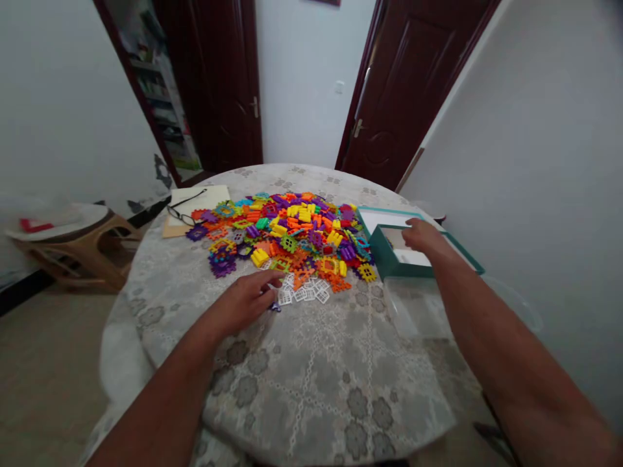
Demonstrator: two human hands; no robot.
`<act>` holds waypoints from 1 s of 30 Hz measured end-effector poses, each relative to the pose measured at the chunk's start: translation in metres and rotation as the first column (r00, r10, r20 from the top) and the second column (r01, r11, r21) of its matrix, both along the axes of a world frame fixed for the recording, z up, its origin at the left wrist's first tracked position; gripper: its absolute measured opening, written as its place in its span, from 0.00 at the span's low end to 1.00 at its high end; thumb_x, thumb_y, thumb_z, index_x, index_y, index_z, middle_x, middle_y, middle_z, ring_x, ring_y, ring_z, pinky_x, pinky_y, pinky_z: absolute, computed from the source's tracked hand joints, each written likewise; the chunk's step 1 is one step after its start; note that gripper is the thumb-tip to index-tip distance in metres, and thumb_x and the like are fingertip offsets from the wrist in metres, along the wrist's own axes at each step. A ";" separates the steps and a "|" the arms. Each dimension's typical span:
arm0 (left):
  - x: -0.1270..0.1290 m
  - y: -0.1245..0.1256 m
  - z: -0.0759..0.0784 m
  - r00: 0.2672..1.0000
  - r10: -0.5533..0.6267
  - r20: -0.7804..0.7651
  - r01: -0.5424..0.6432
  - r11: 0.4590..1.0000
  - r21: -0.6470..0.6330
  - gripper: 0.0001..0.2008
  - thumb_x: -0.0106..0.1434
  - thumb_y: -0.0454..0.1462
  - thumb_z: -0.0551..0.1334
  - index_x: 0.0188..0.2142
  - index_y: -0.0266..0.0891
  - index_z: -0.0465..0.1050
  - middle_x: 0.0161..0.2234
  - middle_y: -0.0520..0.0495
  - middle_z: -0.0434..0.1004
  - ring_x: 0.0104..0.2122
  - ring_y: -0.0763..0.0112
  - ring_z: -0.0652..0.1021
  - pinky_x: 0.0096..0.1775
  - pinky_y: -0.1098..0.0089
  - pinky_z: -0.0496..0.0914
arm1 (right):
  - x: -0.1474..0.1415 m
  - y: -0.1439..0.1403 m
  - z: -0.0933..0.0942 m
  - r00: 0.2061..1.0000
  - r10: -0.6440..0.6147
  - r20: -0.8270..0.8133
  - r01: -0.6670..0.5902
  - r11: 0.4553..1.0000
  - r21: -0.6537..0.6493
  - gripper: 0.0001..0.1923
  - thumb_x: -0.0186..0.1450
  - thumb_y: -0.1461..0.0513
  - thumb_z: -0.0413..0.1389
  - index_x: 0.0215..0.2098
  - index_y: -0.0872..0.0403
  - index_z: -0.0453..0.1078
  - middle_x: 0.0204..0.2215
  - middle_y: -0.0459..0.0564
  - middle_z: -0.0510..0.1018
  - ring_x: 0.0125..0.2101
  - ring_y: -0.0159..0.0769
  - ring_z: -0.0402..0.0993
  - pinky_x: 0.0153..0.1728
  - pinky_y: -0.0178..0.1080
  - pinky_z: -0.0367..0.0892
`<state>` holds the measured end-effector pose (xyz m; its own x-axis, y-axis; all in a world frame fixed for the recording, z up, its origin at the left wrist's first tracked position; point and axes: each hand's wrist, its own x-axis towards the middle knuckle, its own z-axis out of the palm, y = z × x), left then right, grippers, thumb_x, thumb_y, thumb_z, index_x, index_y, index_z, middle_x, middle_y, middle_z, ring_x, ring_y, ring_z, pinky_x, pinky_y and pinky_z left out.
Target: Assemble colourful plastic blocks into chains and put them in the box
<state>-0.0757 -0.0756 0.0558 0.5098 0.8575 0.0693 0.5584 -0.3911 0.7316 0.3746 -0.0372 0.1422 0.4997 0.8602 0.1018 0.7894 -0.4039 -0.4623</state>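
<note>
Landmark for all places: the open green box [409,268]. The right hand [425,240] is over its opening, fingers angled down and inward. The fingertips are too small in view to judge; whether this hand is grasping a piece or has released one cannot be told.

The left hand [250,296] is left of the box and nearer the wearer, at the edge of the white lattice pieces [310,294]. Its thumb and fingers are bent with a small gap between them. No piece is clearly seen in this grip; whether one is pinched cannot be told.

The white pieces lie flat, to the left of the box and nearer the wearer, some overlapping. The mixed heap of coloured pieces [292,235] stands directly left of the box. A clear plastic container [416,305] sits just beside the box on the wearer's side.

Assessment: the step in hand appears to be handling small pieces between the heap and the box. Good practice would be to pinch thin white pieces by an edge, separating overlapping ones first. The left wrist should stay low and outside the heap, which looks loose and liable to slide. The right fingers should clear the box wall before opening or lifting.
</note>
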 end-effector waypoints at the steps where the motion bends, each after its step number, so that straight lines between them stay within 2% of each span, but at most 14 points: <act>1: 0.000 0.001 -0.001 1.000 0.022 0.008 -0.022 0.999 0.023 0.22 0.69 0.45 0.58 0.58 0.43 0.77 0.52 0.42 0.84 0.47 0.57 0.83 0.49 0.61 0.76 | -0.006 -0.007 0.004 0.996 0.018 0.089 -0.024 0.998 0.064 0.21 0.65 0.63 0.57 0.56 0.61 0.76 0.50 0.67 0.82 0.46 0.50 0.82 0.50 0.47 0.73; 3: 0.000 0.004 -0.003 0.998 0.057 -0.002 -0.056 0.996 0.076 0.21 0.69 0.43 0.57 0.57 0.42 0.78 0.51 0.42 0.84 0.47 0.57 0.83 0.48 0.61 0.76 | -0.025 -0.026 0.005 0.970 0.105 0.220 -0.156 0.961 0.228 0.21 0.68 0.62 0.54 0.57 0.58 0.76 0.50 0.62 0.83 0.45 0.47 0.81 0.52 0.45 0.71; 4: 0.001 0.005 -0.004 0.998 0.066 -0.018 -0.064 0.993 0.102 0.20 0.69 0.43 0.57 0.56 0.42 0.78 0.51 0.42 0.84 0.46 0.57 0.83 0.48 0.61 0.76 | -0.040 -0.037 0.002 0.949 0.193 0.249 -0.256 0.933 0.253 0.20 0.69 0.61 0.53 0.56 0.56 0.77 0.48 0.59 0.84 0.42 0.45 0.81 0.51 0.44 0.72; 6: 0.003 0.007 -0.005 0.996 0.066 -0.055 -0.057 0.988 0.147 0.19 0.69 0.42 0.57 0.55 0.42 0.78 0.51 0.42 0.84 0.45 0.57 0.83 0.48 0.61 0.75 | -0.073 -0.057 -0.011 0.890 0.383 0.246 -0.433 0.879 0.200 0.17 0.71 0.59 0.53 0.53 0.54 0.78 0.46 0.56 0.84 0.40 0.43 0.80 0.48 0.43 0.72; 8: 0.007 0.008 -0.006 0.995 0.048 -0.082 -0.033 0.984 0.177 0.18 0.70 0.41 0.57 0.55 0.42 0.77 0.52 0.42 0.83 0.47 0.58 0.82 0.49 0.61 0.75 | -0.106 -0.073 -0.030 0.812 0.536 0.229 -0.563 0.824 0.067 0.17 0.72 0.59 0.54 0.55 0.53 0.77 0.51 0.57 0.83 0.46 0.43 0.80 0.51 0.42 0.71; 10: 0.010 0.006 -0.007 0.994 0.025 -0.106 -0.003 0.979 0.203 0.18 0.70 0.41 0.57 0.56 0.42 0.77 0.53 0.41 0.83 0.49 0.57 0.82 0.52 0.60 0.74 | -0.132 -0.081 -0.050 0.798 0.555 0.234 -0.552 0.830 -0.083 0.18 0.72 0.59 0.55 0.57 0.54 0.74 0.54 0.60 0.81 0.51 0.45 0.78 0.52 0.42 0.70; 12: 0.013 0.003 -0.008 0.991 0.009 -0.132 0.020 0.975 0.220 0.18 0.71 0.41 0.57 0.56 0.41 0.76 0.54 0.40 0.82 0.53 0.56 0.81 0.56 0.59 0.73 | -0.149 -0.085 -0.068 0.830 0.494 0.260 -0.453 0.868 -0.203 0.19 0.73 0.58 0.55 0.59 0.56 0.72 0.54 0.62 0.80 0.52 0.47 0.78 0.50 0.42 0.70; 15: 0.016 -0.001 -0.011 0.986 0.005 -0.166 0.035 0.971 0.237 0.19 0.72 0.39 0.56 0.58 0.38 0.75 0.56 0.37 0.81 0.55 0.55 0.80 0.58 0.57 0.73 | -0.158 -0.085 -0.088 0.850 0.449 0.275 -0.377 0.884 -0.277 0.20 0.73 0.54 0.56 0.58 0.57 0.70 0.54 0.64 0.78 0.51 0.49 0.77 0.46 0.42 0.69; 21: 0.031 -0.005 -0.020 0.982 0.002 -0.189 0.068 0.929 0.363 0.22 0.73 0.38 0.57 0.65 0.40 0.69 0.63 0.38 0.74 0.61 0.56 0.76 0.62 0.57 0.72 | -0.161 -0.086 -0.110 0.808 0.560 0.183 -0.539 0.828 -0.151 0.18 0.72 0.55 0.56 0.56 0.56 0.72 0.49 0.61 0.79 0.48 0.46 0.76 0.48 0.41 0.66; 25: 0.046 -0.005 -0.026 0.961 0.004 -0.278 0.101 0.927 0.362 0.25 0.73 0.38 0.60 0.68 0.46 0.65 0.68 0.40 0.69 0.62 0.55 0.75 0.59 0.57 0.74 | -0.165 -0.084 -0.115 0.769 0.635 0.075 -0.637 0.770 0.010 0.16 0.72 0.56 0.55 0.53 0.55 0.74 0.45 0.56 0.80 0.44 0.42 0.75 0.47 0.40 0.66; 27: 0.051 -0.004 -0.027 0.939 -0.009 -0.344 0.136 0.929 0.344 0.25 0.71 0.38 0.62 0.67 0.47 0.66 0.67 0.41 0.70 0.60 0.54 0.77 0.55 0.56 0.76 | -0.164 -0.083 -0.116 0.784 0.617 0.066 -0.621 0.780 0.080 0.16 0.71 0.57 0.56 0.53 0.55 0.74 0.45 0.57 0.80 0.44 0.42 0.74 0.48 0.41 0.66; 30: 0.055 -0.004 -0.024 0.915 -0.013 -0.404 0.158 0.931 0.329 0.20 0.71 0.37 0.63 0.61 0.46 0.70 0.62 0.42 0.74 0.56 0.55 0.79 0.49 0.58 0.77 | -0.158 -0.081 -0.117 0.832 0.553 0.056 -0.555 0.822 0.127 0.16 0.70 0.58 0.55 0.52 0.57 0.75 0.45 0.58 0.80 0.43 0.43 0.74 0.47 0.42 0.67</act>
